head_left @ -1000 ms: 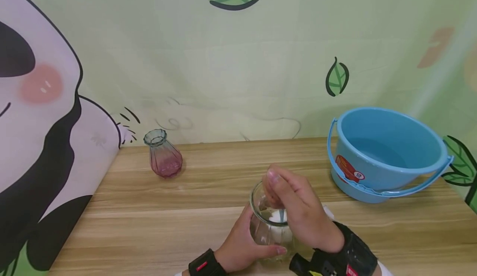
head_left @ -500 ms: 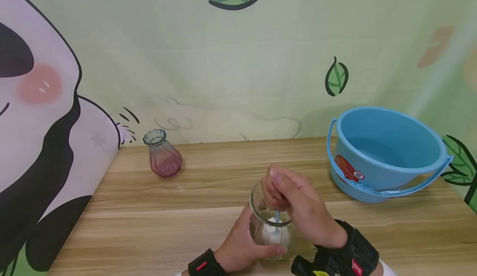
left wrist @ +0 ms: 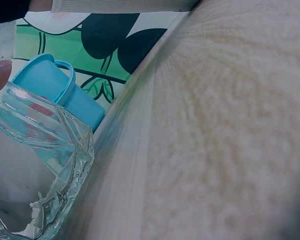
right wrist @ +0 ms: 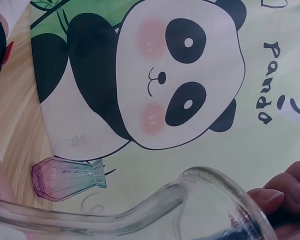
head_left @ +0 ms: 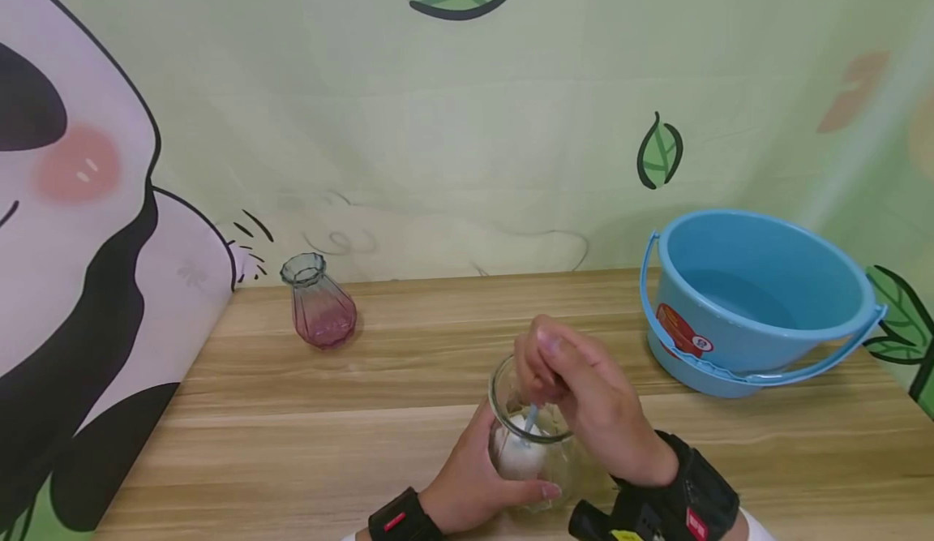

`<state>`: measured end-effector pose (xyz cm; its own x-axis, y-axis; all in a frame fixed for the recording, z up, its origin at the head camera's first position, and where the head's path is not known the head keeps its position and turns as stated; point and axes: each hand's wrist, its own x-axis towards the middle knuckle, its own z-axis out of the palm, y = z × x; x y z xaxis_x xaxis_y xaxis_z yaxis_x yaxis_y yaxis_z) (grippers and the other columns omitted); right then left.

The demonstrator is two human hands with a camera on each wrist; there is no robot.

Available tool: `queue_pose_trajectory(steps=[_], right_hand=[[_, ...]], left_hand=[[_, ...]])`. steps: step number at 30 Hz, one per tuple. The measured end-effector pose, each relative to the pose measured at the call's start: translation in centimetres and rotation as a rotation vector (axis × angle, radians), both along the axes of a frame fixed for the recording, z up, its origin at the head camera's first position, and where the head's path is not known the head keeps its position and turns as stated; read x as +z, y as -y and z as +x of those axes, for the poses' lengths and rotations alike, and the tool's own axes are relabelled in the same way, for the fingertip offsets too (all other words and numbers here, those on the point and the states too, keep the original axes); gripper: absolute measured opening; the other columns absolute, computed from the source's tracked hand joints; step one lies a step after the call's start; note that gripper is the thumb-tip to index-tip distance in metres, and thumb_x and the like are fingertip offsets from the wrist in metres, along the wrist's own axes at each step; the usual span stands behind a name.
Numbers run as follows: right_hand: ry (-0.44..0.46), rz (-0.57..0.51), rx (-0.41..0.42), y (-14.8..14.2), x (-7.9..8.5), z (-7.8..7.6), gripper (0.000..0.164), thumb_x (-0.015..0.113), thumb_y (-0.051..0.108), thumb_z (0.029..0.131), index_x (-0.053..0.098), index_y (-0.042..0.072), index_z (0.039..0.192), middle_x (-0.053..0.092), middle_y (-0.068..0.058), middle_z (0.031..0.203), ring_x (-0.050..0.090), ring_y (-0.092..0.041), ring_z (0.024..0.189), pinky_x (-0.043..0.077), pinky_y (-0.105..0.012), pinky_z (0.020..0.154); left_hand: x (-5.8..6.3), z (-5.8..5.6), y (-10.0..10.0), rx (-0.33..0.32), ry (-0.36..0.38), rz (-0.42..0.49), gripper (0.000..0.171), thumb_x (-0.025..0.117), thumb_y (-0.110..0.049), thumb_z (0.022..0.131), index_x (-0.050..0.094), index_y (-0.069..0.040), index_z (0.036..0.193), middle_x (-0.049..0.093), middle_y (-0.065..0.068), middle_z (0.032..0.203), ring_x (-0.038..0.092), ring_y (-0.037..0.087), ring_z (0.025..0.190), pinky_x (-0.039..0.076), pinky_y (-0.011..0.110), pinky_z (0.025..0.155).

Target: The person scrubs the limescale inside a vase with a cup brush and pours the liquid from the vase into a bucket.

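A clear glass vase (head_left: 550, 464) with a thick rim stands at the front of the table. My left hand (head_left: 474, 480) grips its side, the thumb across the front. Above the mouth, my right hand (head_left: 584, 403) has its fingers curled round the handle of a brush, fingertips dipping inside the rim. The brush's pale blue stem (head_left: 531, 418) leads to a white head (head_left: 518, 452) inside the vase, which looks like sponge. In the left wrist view, white edges (left wrist: 37, 215) show against the glass. The right wrist view shows the handle's dark upper part (right wrist: 287, 218) under my fingers.
At the back left stands a second glass vase (head_left: 324, 314), grey-blue above and pink below. A blue bucket (head_left: 766, 354) with its handle lowered stands at the right. The wooden table (head_left: 409, 379) meets a panda-printed backdrop (head_left: 438, 143) behind.
The right hand shifts slightly about the mouth, and the brush's white head swings to the left side inside the vase. The left hand and the vase stay in place.
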<state>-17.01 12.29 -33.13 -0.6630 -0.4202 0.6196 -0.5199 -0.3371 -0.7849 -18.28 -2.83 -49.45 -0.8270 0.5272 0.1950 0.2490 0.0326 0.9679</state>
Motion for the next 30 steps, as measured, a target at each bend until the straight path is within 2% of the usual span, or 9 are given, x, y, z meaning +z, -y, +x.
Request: queue_pose_trajectory(steps=[6,12,18,23,30], right_hand=[[-0.017,0.009,-0.070,0.24,-0.13,0.02,0.033,0.019,0.001,0.103,0.033,0.002,0.073,0.029,-0.005,0.066,0.030,-0.021,0.056,0.027,-0.037,0.049],[-0.038,0.102,-0.197,0.37,-0.15,0.29,0.034,0.024,0.003,0.104,0.037,0.004,0.072,0.030,-0.004,0.063,0.032,-0.020,0.056,0.028,-0.036,0.049],[-0.031,0.151,-0.268,0.36,-0.11,0.42,0.035,0.026,0.005,0.104,0.038,0.006,0.071,0.030,-0.004,0.062,0.033,-0.018,0.056,0.029,-0.036,0.050],[-0.022,0.153,-0.260,0.30,-0.13,0.50,0.036,0.027,0.004,0.104,0.037,0.007,0.069,0.030,-0.004,0.060,0.033,-0.019,0.054,0.028,-0.036,0.047],[0.002,0.129,-0.159,0.13,-0.01,0.51,0.036,0.026,0.002,0.103,0.036,0.005,0.069,0.030,-0.004,0.060,0.032,-0.020,0.051,0.027,-0.037,0.044]], left_hand=[[0.09,0.04,0.09,-0.007,0.006,0.006,0.093,0.087,-0.029,0.071,0.029,-0.030,0.144,0.049,-0.004,0.135,0.049,0.017,0.116,0.043,0.036,0.098],[0.22,0.04,0.11,-0.005,-0.005,-0.007,0.098,0.087,-0.026,0.071,0.025,-0.032,0.147,0.046,-0.005,0.138,0.043,0.015,0.123,0.036,0.041,0.106],[0.27,0.02,-0.05,-0.007,-0.013,0.005,0.099,0.088,-0.028,0.070,0.025,-0.032,0.147,0.045,-0.006,0.140,0.042,0.015,0.125,0.035,0.042,0.107],[0.26,0.06,-0.06,-0.003,-0.024,0.006,0.099,0.087,-0.030,0.070,0.026,-0.032,0.147,0.045,-0.006,0.140,0.042,0.015,0.125,0.036,0.041,0.106],[0.26,0.04,0.01,0.009,-0.035,-0.010,0.097,0.087,-0.033,0.070,0.027,-0.032,0.146,0.047,-0.006,0.138,0.043,0.015,0.123,0.035,0.043,0.106]])
